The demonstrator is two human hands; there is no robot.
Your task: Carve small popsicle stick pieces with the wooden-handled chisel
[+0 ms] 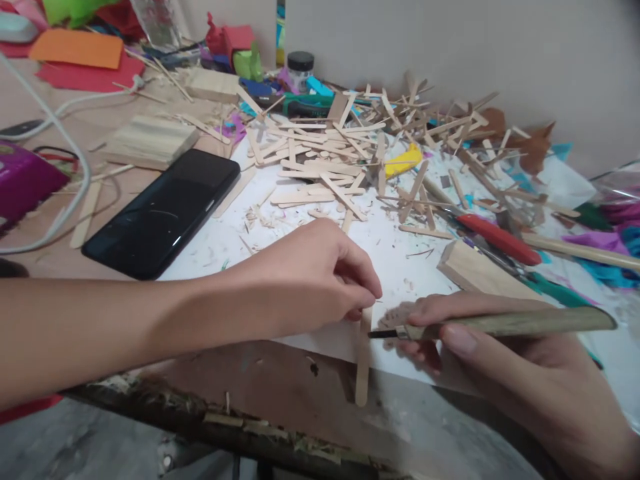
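Observation:
My left hand (320, 273) is closed, its thumb and fingers pinched at a flat wooden craft stick (364, 360). The stick points toward me, its rounded near end past the edge of the white paper (320, 340). In my right hand (505, 380) is a wood carving knife (515, 323) with a pale wooden handle, gripped between thumb and fingers. Its small dark blade points left and meets the stick's right edge just below my left fingertips; whether it cuts in, I cannot tell. My left hand hides part of the stick.
Loose craft sticks (320, 170) lie heaped behind my hands. A black phone (165, 213) rests to the left, near a wooden block (150, 140) and a white cable (83, 160). On the right are a red-handled tool (497, 239) and another wood block (485, 270). The table edge (225, 420) runs close in front.

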